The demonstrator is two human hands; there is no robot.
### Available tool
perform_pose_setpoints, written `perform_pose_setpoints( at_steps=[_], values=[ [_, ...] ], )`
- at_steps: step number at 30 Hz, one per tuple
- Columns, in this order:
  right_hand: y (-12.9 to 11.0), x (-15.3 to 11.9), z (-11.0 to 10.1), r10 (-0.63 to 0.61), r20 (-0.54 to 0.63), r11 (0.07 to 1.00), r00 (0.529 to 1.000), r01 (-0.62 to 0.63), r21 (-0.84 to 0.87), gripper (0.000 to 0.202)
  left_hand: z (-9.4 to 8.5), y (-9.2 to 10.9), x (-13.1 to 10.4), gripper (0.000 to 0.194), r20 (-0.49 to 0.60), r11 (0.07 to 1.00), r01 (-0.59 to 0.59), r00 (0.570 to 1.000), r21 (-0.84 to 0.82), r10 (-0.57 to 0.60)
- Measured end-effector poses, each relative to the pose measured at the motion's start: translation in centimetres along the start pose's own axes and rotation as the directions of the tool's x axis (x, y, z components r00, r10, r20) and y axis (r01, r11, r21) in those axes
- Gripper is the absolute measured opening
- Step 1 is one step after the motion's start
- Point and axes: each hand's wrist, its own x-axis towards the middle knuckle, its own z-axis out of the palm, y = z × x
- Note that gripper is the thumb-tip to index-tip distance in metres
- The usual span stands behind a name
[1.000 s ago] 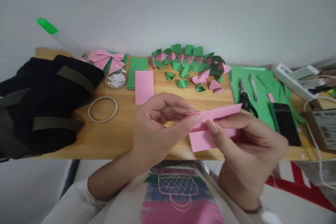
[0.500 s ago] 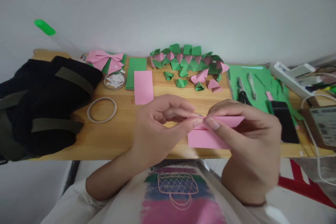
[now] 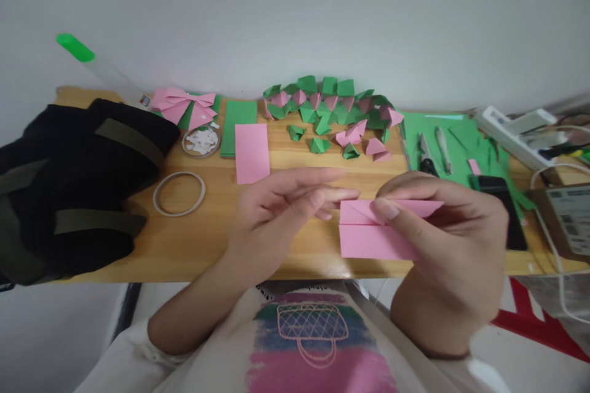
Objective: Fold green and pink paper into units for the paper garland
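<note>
A folded pink paper (image 3: 369,242), with a crease along its length and a slanted flap at the top, is pinched between the thumb and fingers of my right hand (image 3: 442,245). My left hand (image 3: 281,215) is just left of the paper, its fingers stretched out and holding nothing; the fingertips come close to the paper's upper left corner. Beyond the hands, a flat pink sheet (image 3: 252,153) partly overlaps a green paper stack (image 3: 234,129). Folded green and pink pieces form a curved chain (image 3: 329,101), with loose folded pieces (image 3: 319,145) in front of it.
Left are a black bag (image 3: 83,184), a tape ring (image 3: 179,194), a dish of white scraps (image 3: 201,142) and a pink bow (image 3: 184,104). Right are scissors (image 3: 426,156), a cutter (image 3: 443,150), a phone (image 3: 504,212), a power strip (image 3: 511,135) and a box (image 3: 569,215).
My left hand has let go of the pink paper and opened, moving slightly left. My right hand has shifted a little to the right with the paper.
</note>
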Motion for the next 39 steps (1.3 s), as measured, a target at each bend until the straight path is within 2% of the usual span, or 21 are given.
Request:
perform_pose_setpoints(
  at_steps=[3,6,8,13,17,24,31,39],
  values=[
    [0.1,-0.1,0.0,0.010,-0.001,1.000,1.000,-0.010,0.019,0.019,0.0,-0.1,0.3,0.015,-0.001,1.000,-0.008,1.000,0.004,0.008],
    [0.3,0.0,0.1,0.030,0.020,0.998,0.999,-0.031,0.048,0.016,0.1,-0.3,0.7,0.008,0.031,0.992,-0.013,0.999,0.128,0.009],
    [0.5,0.2,0.3,0.058,0.023,0.997,0.998,-0.059,0.055,0.015,0.3,-0.4,0.8,0.012,0.053,0.978,-0.034,0.998,0.205,0.023],
    [0.3,1.0,0.4,0.186,0.061,0.982,0.981,-0.186,-0.011,0.013,0.5,-0.5,1.1,0.016,0.030,0.943,-0.105,0.995,0.315,0.100],
    [-0.1,1.4,0.4,0.295,0.136,0.954,0.946,-0.286,-0.087,0.014,0.5,-0.4,1.2,0.015,-0.005,0.923,-0.076,0.996,0.377,0.084],
    [-0.2,1.8,0.4,0.259,0.229,0.966,0.938,-0.246,-0.084,0.011,0.6,-0.5,1.1,0.016,0.017,0.883,-0.105,0.994,0.458,0.109],
    [-0.3,1.9,0.6,0.272,0.228,0.958,0.935,-0.241,-0.155,0.017,0.5,-0.6,1.2,0.016,0.002,0.886,-0.065,0.997,0.459,0.072],
    [-0.1,1.3,0.3,0.230,0.205,0.972,0.951,-0.212,-0.105,0.024,-0.2,-0.6,1.5,0.014,-0.047,0.913,-0.082,0.993,0.400,0.110]
  ],
)
